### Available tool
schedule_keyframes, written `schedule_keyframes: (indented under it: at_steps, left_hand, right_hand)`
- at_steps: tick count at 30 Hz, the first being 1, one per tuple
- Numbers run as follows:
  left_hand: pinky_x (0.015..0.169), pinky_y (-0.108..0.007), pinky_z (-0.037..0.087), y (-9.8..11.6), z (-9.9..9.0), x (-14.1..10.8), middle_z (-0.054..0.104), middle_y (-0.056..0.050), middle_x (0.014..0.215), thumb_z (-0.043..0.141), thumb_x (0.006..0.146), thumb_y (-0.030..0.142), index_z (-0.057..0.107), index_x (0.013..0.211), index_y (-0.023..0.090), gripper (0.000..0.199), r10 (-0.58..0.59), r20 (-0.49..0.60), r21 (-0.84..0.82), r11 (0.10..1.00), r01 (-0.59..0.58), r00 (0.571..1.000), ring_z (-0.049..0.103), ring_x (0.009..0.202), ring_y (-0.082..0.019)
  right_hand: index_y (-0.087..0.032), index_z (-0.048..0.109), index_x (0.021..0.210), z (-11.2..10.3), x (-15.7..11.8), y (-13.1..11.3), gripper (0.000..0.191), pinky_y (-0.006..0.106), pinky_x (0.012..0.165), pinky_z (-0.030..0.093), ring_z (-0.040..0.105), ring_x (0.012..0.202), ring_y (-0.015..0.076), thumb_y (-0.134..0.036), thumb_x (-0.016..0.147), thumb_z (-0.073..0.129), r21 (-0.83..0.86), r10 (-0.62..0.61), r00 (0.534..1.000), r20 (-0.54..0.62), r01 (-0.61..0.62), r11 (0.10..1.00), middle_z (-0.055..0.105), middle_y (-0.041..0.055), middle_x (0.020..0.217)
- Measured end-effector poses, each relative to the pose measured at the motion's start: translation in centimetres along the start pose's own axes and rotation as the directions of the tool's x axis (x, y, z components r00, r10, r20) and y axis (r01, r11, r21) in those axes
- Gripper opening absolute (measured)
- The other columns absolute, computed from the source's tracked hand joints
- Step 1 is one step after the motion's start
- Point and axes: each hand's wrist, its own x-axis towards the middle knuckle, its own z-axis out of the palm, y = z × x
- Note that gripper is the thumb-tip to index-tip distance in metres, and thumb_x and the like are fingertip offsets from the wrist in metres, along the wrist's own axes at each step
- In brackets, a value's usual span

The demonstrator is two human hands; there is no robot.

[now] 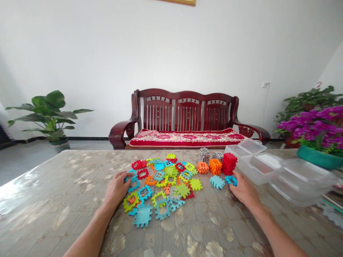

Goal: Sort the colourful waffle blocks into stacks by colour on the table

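Observation:
A loose pile of toothed plastic interlocking tiles (170, 171) in blue, green, red, orange and grey lies across the middle of the table. At its left edge my left hand (118, 187) has its fingers closed on the side of a blue frame tile (134, 184). My right hand (244, 189) grips a smaller blue frame tile (231, 180) between thumb and fingers, low over the table. Just left of it lies a light blue tile (217, 182). Behind stand sorted stacks: red tiles (229, 164), orange tiles (215, 167) and grey tiles (204, 155).
Clear plastic boxes (258, 167) stand right of the stacks, with transparent lids (300, 182) beside them. A teal pot (318, 157) of purple flowers (316, 125) sits at the table's right. Beyond the table (66, 185) is a wooden bench (187, 107).

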Motion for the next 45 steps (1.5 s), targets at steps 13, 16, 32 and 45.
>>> schedule_keyframes:
  at_steps: [13,16,32,45]
  left_hand:
    - [0.096,-0.032,0.049,0.0,0.1,-0.1,0.066,-0.006,0.127,0.053,0.084,0.028,0.075,0.108,0.026,0.033,0.01,-0.02,-0.025,1.0,-0.011,1.0,0.064,0.111,-0.022]
    - [0.096,-0.031,0.049,0.0,0.1,-0.1,0.066,-0.005,0.127,0.054,0.083,0.027,0.075,0.107,0.026,0.032,0.006,-0.021,-0.046,0.999,-0.007,1.0,0.064,0.111,-0.022]
    - [0.079,-0.026,0.051,0.8,-0.6,-0.5,0.07,-0.004,0.109,0.055,0.08,0.022,0.071,0.111,0.024,0.035,-0.052,-0.072,-0.156,0.987,0.04,0.996,0.066,0.082,-0.015]
    - [0.08,-0.025,0.051,0.6,-0.3,-0.4,0.07,-0.006,0.109,0.053,0.079,0.015,0.071,0.115,0.019,0.04,-0.083,-0.094,-0.241,0.969,0.058,0.992,0.066,0.077,-0.014]
  right_hand:
    - [-0.019,0.062,0.123,-2.5,-0.8,-2.0,0.045,0.045,0.094,0.046,0.061,0.107,0.0311,-0.026,0.079,0.052,-0.022,-0.068,0.992,-0.109,0.066,0.998,0.066,0.0133,0.119]
    - [-0.021,0.062,0.12,-2.3,-1.0,-2.6,0.042,0.044,0.098,0.045,0.059,0.111,0.0295,-0.026,0.08,0.049,0.078,-0.131,0.975,-0.18,0.147,0.986,0.066,0.0116,0.12]
    - [-0.022,0.064,0.123,-1.0,-1.1,-14.9,0.047,0.037,0.108,0.04,0.056,0.121,0.023,-0.016,0.079,0.05,0.343,-0.455,0.889,0.037,0.417,0.842,0.065,0.0068,0.127]
    - [-0.02,0.052,0.14,1.0,2.3,-23.6,0.062,0.04,0.094,0.043,0.06,0.111,0.0307,-0.03,0.079,0.06,0.276,-0.413,0.877,0.245,0.345,0.897,0.07,0.011,0.119]
